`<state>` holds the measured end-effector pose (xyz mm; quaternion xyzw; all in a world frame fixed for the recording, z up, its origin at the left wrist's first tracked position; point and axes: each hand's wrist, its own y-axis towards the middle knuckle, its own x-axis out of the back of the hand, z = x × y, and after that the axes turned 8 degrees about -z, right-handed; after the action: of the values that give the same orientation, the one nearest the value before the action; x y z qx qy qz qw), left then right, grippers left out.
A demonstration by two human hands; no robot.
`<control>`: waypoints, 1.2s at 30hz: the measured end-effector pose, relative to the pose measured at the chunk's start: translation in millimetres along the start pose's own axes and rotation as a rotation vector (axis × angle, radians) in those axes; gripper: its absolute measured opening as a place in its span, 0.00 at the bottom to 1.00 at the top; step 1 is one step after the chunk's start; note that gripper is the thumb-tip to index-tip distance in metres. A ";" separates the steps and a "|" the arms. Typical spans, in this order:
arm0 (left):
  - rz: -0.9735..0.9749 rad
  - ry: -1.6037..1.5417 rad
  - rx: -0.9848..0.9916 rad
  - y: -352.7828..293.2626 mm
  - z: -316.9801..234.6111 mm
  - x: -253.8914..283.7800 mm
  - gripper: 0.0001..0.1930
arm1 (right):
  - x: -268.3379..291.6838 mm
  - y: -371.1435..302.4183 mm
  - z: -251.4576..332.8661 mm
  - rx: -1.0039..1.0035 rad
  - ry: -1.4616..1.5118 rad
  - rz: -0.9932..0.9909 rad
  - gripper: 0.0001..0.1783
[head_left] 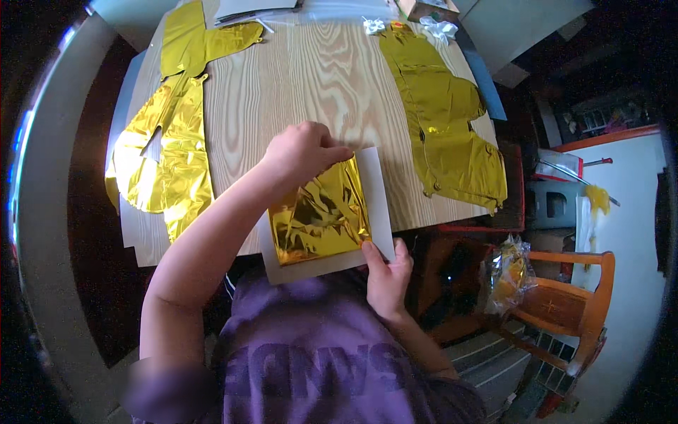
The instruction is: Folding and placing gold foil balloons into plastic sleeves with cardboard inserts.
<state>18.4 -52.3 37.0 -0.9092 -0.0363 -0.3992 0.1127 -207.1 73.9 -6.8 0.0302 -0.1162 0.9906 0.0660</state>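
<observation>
A folded gold foil balloon [321, 220] lies flat on a white card [385, 194] at the table's near edge, in front of my body. My left hand [302, 157] is closed at the balloon's top edge, thumb and fingers together there; the back of the hand hides part of the grip. My right hand [388, 279] grips the card's lower right corner, its thumb resting on the front beside the foil. Flat gold foil balloons lie on both sides: one on the left [185, 152], another at the far left [187, 42], and one on the right [452, 134].
The wood-grain table [304, 78] spreads ahead. At its far edge are white sheets [254, 7], crumpled white plastic [439, 30] and a small box [427, 8]. To the right stands a wooden chair [558, 304] with a clear plastic bag [510, 275] holding something gold.
</observation>
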 end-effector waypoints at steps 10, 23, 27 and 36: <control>-0.552 0.158 -0.553 -13.3 40.8 -21.2 0.18 | -24.5 -8.8 -9.3 -0.024 0.135 -0.025 0.09; -0.271 0.343 -0.721 -86.1 33.5 9.0 0.37 | -27.0 -5.7 -41.4 0.228 -0.087 -0.073 0.20; -0.164 0.406 -0.661 -103.9 70.1 8.5 0.44 | -33.0 -11.8 -27.2 0.104 0.014 -0.076 0.22; -0.137 0.401 -0.636 -94.9 82.3 10.9 0.46 | -34.4 -6.7 -8.1 0.216 -0.001 -0.021 0.23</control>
<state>70.1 59.0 7.7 -0.7980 0.0514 -0.5672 -0.1971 -172.5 78.0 -15.7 0.0389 -0.0083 0.9966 0.0726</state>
